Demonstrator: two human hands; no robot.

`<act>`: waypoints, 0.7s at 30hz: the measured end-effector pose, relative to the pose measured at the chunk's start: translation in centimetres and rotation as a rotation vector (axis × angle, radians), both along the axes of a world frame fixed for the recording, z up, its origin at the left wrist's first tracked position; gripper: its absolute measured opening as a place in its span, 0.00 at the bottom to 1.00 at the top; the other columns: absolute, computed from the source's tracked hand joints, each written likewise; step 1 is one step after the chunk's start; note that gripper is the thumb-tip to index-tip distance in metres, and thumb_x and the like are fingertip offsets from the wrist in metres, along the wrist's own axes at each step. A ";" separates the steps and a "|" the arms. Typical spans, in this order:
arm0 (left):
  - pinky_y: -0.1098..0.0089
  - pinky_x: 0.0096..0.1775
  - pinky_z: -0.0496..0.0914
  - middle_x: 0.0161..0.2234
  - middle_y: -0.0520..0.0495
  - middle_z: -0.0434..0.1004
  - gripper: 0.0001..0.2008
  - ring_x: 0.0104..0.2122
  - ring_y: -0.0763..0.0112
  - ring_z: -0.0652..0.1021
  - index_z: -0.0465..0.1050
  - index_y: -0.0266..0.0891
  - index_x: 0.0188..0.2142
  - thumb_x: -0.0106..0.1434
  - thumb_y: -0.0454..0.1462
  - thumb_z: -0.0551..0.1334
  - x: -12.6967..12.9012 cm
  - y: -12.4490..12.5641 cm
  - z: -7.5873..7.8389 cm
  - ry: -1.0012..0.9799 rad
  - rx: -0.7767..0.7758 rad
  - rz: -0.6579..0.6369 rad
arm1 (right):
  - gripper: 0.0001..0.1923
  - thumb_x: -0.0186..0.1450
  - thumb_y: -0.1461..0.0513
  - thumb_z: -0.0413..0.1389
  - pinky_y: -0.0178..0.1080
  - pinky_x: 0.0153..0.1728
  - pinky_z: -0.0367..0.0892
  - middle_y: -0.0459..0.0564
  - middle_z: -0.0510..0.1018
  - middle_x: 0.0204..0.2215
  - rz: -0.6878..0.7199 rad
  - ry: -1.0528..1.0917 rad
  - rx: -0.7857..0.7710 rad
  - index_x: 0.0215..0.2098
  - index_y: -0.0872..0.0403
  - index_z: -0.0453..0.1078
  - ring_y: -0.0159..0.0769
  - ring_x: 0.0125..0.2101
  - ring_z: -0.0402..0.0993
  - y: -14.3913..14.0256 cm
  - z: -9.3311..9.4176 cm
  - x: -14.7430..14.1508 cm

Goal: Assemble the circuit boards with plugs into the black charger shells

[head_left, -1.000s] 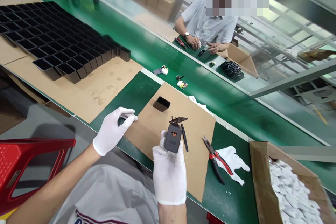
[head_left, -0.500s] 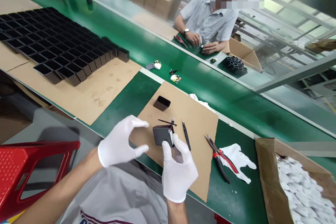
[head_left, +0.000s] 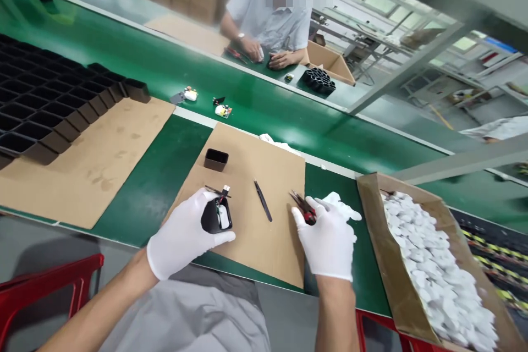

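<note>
Cardboard sheet (head_left: 256, 242): left hand (head_left: 185, 239) grip holds black casing (head_left: 216, 217); right hand (head_left: 328, 239) grip clasps pliers (head_left: 303, 208).

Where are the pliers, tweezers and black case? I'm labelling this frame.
pliers (head_left: 303, 209): head view, red handle by the right hand.
tweezers (head_left: 263, 208): head view, mid-shaft on cardboard.
black case (head_left: 211, 219): head view, its side in the left hand.

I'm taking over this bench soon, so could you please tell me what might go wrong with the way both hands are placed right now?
The left hand alone holds the black housing, open end up, with a thin prong sticking out; it could tip or the part could slip out. The right hand closes on the red-handled pliers beside a loose white glove, which could snag. The tweezers lie loose between the hands and might get knocked.
</note>
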State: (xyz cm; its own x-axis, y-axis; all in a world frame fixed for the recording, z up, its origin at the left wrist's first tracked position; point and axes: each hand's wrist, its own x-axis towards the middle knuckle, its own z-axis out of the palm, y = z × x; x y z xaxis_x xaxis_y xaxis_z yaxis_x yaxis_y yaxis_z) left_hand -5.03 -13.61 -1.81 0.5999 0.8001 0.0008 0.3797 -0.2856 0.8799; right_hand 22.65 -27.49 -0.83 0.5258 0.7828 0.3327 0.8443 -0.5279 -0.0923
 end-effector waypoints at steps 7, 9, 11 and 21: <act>0.56 0.49 0.78 0.45 0.48 0.83 0.27 0.46 0.53 0.84 0.72 0.46 0.47 0.51 0.39 0.79 0.5 1.8 0.2 0.106 0.077 -0.106 | 0.15 0.67 0.50 0.62 0.44 0.33 0.62 0.58 0.83 0.38 0.015 -0.109 -0.186 0.33 0.53 0.76 0.49 0.36 0.77 -4.5 0.5 3.3; 0.56 0.49 0.78 0.46 0.47 0.82 0.27 0.46 0.52 0.85 0.72 0.45 0.47 0.51 0.39 0.79 1.1 1.9 0.0 0.138 0.088 -0.138 | 0.16 0.70 0.51 0.60 0.45 0.35 0.61 0.60 0.82 0.41 0.039 -0.135 -0.207 0.30 0.53 0.74 0.51 0.39 0.77 -4.8 -0.1 3.2; 0.57 0.47 0.78 0.45 0.47 0.82 0.26 0.45 0.52 0.85 0.73 0.45 0.47 0.51 0.39 0.79 1.7 2.0 -0.2 0.165 0.105 -0.173 | 0.15 0.72 0.53 0.57 0.47 0.38 0.64 0.63 0.82 0.47 0.071 -0.142 -0.209 0.33 0.54 0.75 0.54 0.43 0.78 -4.7 -0.8 3.6; 0.57 0.50 0.78 0.44 0.44 0.83 0.21 0.44 0.54 0.84 0.78 0.43 0.48 0.55 0.35 0.76 2.6 2.5 -1.1 0.014 0.288 -0.273 | 0.04 0.73 0.58 0.55 0.60 0.63 0.67 0.62 0.76 0.64 0.175 0.294 0.193 0.39 0.47 0.67 0.57 0.66 0.71 -4.9 1.7 3.9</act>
State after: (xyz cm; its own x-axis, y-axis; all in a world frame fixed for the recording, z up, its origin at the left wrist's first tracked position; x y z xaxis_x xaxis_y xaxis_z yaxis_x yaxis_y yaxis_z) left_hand -2.47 -11.15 -2.89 0.7919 0.5797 0.1920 0.2674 -0.6118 0.7444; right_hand 26.58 -32.39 0.86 0.4849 0.8066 0.3380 0.8428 -0.3277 -0.4271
